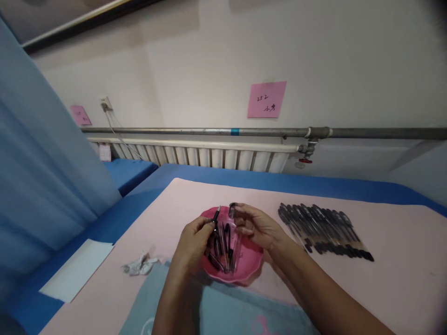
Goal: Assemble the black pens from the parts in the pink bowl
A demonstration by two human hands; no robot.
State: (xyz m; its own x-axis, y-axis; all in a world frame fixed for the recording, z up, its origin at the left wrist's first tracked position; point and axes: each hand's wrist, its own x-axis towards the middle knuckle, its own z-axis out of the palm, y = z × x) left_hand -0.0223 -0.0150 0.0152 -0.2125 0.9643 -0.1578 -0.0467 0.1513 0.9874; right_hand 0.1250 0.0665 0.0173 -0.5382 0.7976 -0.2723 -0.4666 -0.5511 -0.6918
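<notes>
Between my finger and thumb, my left hand (197,239) grips a black pen (217,214), its pale tip slanting up and to the right. A little to the right, my right hand (256,225) pinches a clear pen cap with a dark end (232,210). The pen and the cap are apart. Both hands are above a pink scalloped bowl (249,265). Inside it lie several pen parts (225,251), clear tubes and black pieces among them. My left fingers partly hide the bowl's left side.
A row of several black-capped pens (323,230) lies at the right on the pink sheet (394,288). A crumpled tissue (140,265) and a white paper (78,270) are at the left. Teal cloth (240,307) covers the front. Behind stands a radiator (206,156); a blue curtain (45,177) hangs left.
</notes>
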